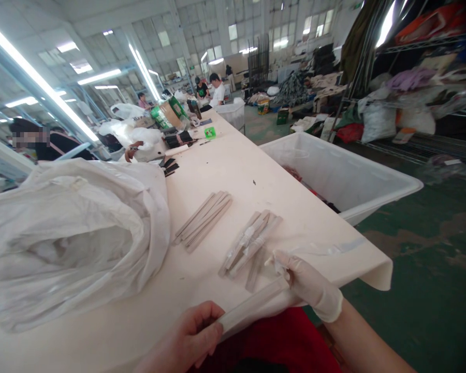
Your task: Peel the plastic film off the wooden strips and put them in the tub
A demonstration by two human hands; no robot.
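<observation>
My left hand (190,336), bare, is closed on the near end of a long flat strip in a clear sleeve (252,305). My right hand (308,285), in a white glove, pinches the strip's far end at the table's near edge. Just beyond my right hand lies a loose pile of bagged strips (250,243). A neater stack of bare strips (204,220) lies further left on the white table (236,166).
A big crumpled white bag (70,238) fills the table's left side. A white plastic bin (341,176) stands at the table's right. Other people sit along the far table with boxes and bags. Racks of bundles line the right wall; green floor to the right.
</observation>
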